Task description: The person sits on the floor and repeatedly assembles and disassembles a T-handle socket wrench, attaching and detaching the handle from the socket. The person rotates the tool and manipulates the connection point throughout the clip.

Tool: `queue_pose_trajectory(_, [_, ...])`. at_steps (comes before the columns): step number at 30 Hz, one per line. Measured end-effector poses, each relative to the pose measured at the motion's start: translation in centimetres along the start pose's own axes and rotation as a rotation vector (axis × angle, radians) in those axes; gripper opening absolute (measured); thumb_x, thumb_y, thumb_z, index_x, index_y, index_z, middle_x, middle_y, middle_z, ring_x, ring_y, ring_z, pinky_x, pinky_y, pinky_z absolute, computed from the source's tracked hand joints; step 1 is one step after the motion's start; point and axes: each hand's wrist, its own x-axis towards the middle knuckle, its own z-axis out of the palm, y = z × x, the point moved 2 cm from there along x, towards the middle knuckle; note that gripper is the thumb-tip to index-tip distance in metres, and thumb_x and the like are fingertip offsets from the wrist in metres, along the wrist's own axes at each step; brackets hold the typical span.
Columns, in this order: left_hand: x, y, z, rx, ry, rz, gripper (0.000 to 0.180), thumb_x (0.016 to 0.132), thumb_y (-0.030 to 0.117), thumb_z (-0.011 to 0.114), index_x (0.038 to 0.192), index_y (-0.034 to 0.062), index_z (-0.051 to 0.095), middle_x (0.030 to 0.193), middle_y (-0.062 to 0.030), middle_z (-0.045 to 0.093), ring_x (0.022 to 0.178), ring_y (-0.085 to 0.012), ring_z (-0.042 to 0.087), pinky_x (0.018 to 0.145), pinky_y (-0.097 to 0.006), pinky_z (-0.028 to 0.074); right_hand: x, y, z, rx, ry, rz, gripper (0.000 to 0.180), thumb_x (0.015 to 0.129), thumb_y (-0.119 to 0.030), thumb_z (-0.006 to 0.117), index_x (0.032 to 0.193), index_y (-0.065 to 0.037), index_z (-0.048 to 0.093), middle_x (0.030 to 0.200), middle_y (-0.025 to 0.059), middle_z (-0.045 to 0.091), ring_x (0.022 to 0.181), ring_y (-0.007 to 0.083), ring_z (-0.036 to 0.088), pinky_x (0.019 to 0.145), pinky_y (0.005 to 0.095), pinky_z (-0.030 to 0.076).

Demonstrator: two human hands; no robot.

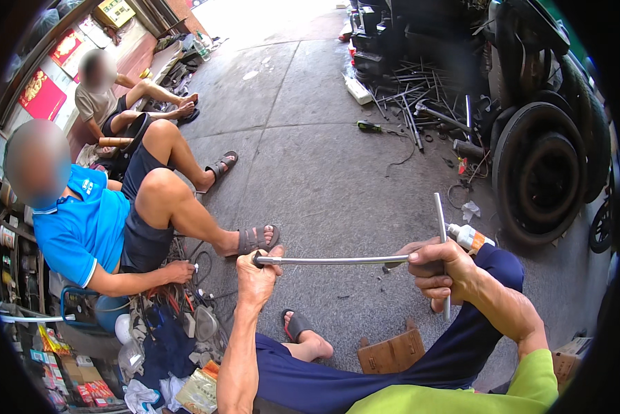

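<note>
A long silver T-handle socket wrench spans level between my two hands, above the grey floor. My right hand is closed round its T end, where the crossbar stands nearly upright and sticks out above and below the fist. At the socket end, my left hand pinches with thumb and fingers. A small dark round piece shows there against the socket; its kind is not clear. Just past my right hand, a white bottle with an orange label lies by my knee.
A person in a blue shirt sits at left, one hand near cables. Another person sits farther back. Tyres stand at right, beside scattered metal rods and a green-handled screwdriver. A small wooden stool is near my legs.
</note>
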Motion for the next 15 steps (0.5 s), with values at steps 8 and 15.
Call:
queue_pose_trajectory(8, [-0.2, -1.3, -0.4, 0.049, 0.04, -0.005, 0.048, 0.091, 0.03, 0.068, 0.053, 0.0022, 0.058, 0.047, -0.0023, 0.054, 0.047, -0.0078, 0.047, 0.046, -0.029, 0.037, -0.3, 0.0, 0.7, -0.108, 0.026, -0.039, 0.036, 0.09, -0.011, 0.058, 0.114, 0.015, 0.053, 0.055, -0.0044, 0.029, 0.038, 0.0046, 0.03, 0.029, 0.0235, 0.028])
queue_pose_trajectory(15, [-0.5, -1.1, -0.5, 0.136, 0.029, -0.08, 0.051, 0.091, 0.032, 0.068, 0.052, 0.0009, 0.061, 0.051, -0.004, 0.059, 0.049, -0.0099, 0.052, 0.049, -0.029, 0.041, -0.5, 0.3, 1.0, -0.16, 0.032, -0.06, 0.033, 0.088, -0.012, 0.061, 0.108, 0.013, 0.056, 0.056, -0.0053, 0.028, 0.039, 0.0043, 0.029, 0.03, 0.023, 0.026])
